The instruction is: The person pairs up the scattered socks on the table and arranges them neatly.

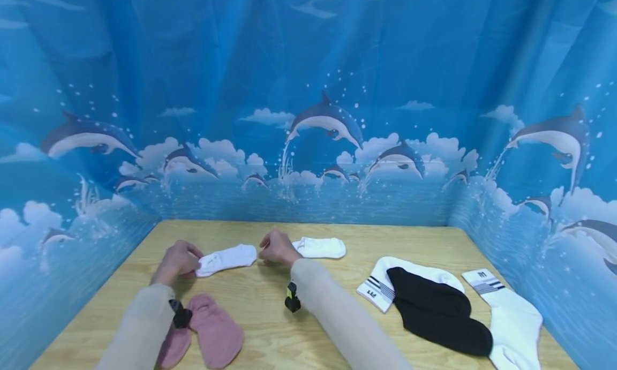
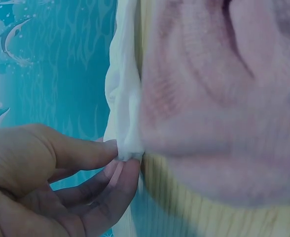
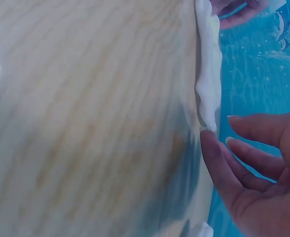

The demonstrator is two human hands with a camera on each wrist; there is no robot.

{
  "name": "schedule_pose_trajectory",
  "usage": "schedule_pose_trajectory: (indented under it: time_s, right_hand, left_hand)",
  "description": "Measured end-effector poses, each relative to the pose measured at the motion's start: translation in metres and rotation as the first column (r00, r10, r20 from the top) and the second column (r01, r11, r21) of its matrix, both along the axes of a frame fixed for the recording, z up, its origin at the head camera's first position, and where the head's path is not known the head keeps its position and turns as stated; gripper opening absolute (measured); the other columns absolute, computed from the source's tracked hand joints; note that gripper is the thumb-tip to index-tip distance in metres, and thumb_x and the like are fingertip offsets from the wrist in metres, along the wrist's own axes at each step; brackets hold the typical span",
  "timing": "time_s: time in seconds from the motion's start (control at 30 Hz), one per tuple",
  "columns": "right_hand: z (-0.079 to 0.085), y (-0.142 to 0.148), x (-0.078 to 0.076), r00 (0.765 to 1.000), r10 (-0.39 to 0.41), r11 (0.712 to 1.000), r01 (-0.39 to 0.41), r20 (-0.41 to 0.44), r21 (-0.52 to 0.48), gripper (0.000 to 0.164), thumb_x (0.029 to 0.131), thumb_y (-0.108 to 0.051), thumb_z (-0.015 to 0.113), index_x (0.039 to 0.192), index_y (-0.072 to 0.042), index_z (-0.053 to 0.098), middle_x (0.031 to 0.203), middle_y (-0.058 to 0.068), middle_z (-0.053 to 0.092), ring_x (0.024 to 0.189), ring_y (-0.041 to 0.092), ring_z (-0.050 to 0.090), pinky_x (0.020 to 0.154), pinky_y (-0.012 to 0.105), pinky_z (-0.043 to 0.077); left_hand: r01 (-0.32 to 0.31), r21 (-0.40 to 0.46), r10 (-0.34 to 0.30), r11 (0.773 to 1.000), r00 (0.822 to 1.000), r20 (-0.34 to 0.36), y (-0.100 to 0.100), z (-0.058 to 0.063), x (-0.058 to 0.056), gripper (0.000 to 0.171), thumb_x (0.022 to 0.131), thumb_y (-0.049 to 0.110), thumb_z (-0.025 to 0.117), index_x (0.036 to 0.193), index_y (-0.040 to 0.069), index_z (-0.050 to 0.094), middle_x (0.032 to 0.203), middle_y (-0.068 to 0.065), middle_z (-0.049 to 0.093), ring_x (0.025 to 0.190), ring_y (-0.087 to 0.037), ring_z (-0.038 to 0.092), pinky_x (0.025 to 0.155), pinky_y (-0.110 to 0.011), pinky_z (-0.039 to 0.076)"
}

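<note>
A short white sock (image 1: 227, 259) lies flat at the back left of the table. At its left end my left hand (image 1: 177, 260) pinches the cloth between thumb and fingers, clearly seen on the white sock (image 2: 126, 113) in the left wrist view. My right hand (image 1: 278, 248) is at the sock's other end, one fingertip right at its tip in the right wrist view, the other digits apart from it. A second short white sock (image 1: 322, 247) lies just right of my right hand, its left end hidden behind that hand.
Two pink socks, one of them the front sock (image 1: 218, 332), lie by my left forearm, which partly hides the other. At the right are a black sock pair (image 1: 436, 311) over a white striped sock (image 1: 381, 284) and another white striped sock (image 1: 513, 316). A dolphin-print curtain (image 1: 308, 145) surrounds the table.
</note>
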State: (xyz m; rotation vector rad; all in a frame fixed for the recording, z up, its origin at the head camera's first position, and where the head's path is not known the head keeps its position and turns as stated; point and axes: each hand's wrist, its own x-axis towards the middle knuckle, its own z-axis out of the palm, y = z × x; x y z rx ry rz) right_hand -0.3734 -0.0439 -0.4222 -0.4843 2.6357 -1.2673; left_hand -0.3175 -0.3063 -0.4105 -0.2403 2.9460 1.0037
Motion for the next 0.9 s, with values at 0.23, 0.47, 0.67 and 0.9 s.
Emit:
schedule_pose_trajectory:
  time_s: [0.23, 0.47, 0.67, 0.9]
  right_hand:
    - [-0.008, -0.004, 0.004, 1.0, -0.029, 0.999, 0.029, 0.006, -0.032, 0.029, 0.083, 0.001, 0.077, 0.111, 0.006, 0.071, 0.1, 0.013, 0.075, 0.068, 0.019, 0.076, 0.061, 0.02, 0.059]
    - [-0.013, -0.005, 0.006, 0.995, -0.05, 0.991, 0.06, 0.084, -0.118, 0.033, 0.087, 0.001, 0.075, 0.118, 0.008, 0.067, 0.091, 0.016, 0.075, 0.07, 0.023, 0.077, 0.062, 0.024, 0.061]
    - [-0.015, -0.004, 0.008, 0.991, -0.102, 0.982, 0.114, 0.086, -0.148, 0.036, 0.09, 0.0, 0.073, 0.123, 0.011, 0.064, 0.1, 0.023, 0.075, 0.068, 0.024, 0.077, 0.058, 0.025, 0.061]
    - [-0.013, 0.007, 0.007, 0.993, -0.093, 0.985, 0.101, 0.068, -0.14, 0.017, 0.09, 0.002, 0.072, 0.106, 0.008, 0.072, 0.089, 0.016, 0.075, 0.067, 0.024, 0.076, 0.06, 0.027, 0.062]
  left_hand:
    - [-0.001, -0.002, 0.001, 1.0, 1.0, 0.019, 0.006, -0.002, -0.006, 0.026, 0.078, -0.005, 0.066, 0.103, -0.008, 0.072, 0.082, -0.018, 0.068, 0.057, -0.014, 0.058, 0.054, -0.025, 0.049]
    - [0.009, 0.003, -0.009, 1.0, 1.0, 0.026, 0.009, -0.002, -0.006, 0.027, 0.078, -0.006, 0.067, 0.104, -0.009, 0.071, 0.084, -0.02, 0.069, 0.057, -0.014, 0.059, 0.055, -0.026, 0.051]
    - [0.036, 0.026, -0.036, 0.999, 0.999, 0.019, 0.013, -0.002, -0.007, 0.028, 0.076, -0.007, 0.065, 0.103, -0.009, 0.072, 0.087, -0.02, 0.069, 0.058, -0.013, 0.059, 0.054, -0.025, 0.052]
    - [0.063, 0.011, -0.063, 0.998, 0.997, 0.035, 0.025, 0.006, -0.009, 0.029, 0.08, -0.003, 0.065, 0.107, -0.012, 0.071, 0.091, -0.019, 0.071, 0.069, -0.017, 0.063, 0.06, -0.027, 0.053]
